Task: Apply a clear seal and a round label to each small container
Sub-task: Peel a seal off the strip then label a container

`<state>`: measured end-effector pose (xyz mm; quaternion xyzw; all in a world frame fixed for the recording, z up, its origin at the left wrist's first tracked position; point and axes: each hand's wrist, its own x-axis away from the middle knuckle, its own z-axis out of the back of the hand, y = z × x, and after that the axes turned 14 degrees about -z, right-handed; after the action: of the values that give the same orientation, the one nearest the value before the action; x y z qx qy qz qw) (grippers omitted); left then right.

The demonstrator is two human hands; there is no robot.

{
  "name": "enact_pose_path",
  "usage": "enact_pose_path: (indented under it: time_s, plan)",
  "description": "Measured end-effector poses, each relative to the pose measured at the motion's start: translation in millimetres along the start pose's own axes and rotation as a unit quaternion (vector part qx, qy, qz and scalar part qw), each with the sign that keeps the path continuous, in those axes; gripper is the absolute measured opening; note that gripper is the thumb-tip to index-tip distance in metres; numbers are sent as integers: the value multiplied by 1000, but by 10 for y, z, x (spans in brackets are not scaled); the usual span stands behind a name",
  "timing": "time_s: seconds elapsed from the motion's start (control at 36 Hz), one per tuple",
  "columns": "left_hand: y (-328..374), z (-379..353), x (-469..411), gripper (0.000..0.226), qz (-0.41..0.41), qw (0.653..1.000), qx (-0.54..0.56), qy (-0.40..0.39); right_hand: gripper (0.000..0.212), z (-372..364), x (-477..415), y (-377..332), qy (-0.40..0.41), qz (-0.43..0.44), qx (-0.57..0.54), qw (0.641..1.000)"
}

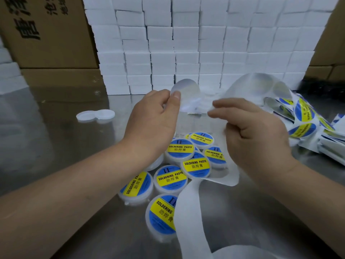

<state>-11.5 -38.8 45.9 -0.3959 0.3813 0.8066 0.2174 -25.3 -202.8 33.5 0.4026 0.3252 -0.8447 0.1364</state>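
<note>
- The left hand (155,116) is raised above the shiny metal worktop (56,139), its grip pinching a clear round seal (186,92) by the edge, thumb on top.
- The right hand (255,131) has its grip curled on the long white backing strip (188,212), which loops down to the near edge.
- Small white round containers (171,178) with blue-and-yellow labels lie clustered below both hands.
- Strips of blue-and-yellow round labels (306,116) lie at the right.
- 2 plain white round pieces (95,114) (lids or containers, hard to tell) sit at the left.
- Stacked white boxes (186,43) stand behind.
</note>
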Motion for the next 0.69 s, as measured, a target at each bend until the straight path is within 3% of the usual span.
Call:
enact_pose_path:
  time_s: [0.22, 0.56, 0.69]
  plan:
    - [47, 18, 22, 28, -75, 995, -48, -42, 37, -13, 3, 19, -3, -16, -40, 999]
    - [88, 36, 45, 15, -106, 990, -62, -63, 45, -34, -44, 55, -45, -86, -114, 989]
    - [94, 39, 39, 40, -136, 985, -89, -56, 50, -42, -18, 47, -68, -136, -128, 980]
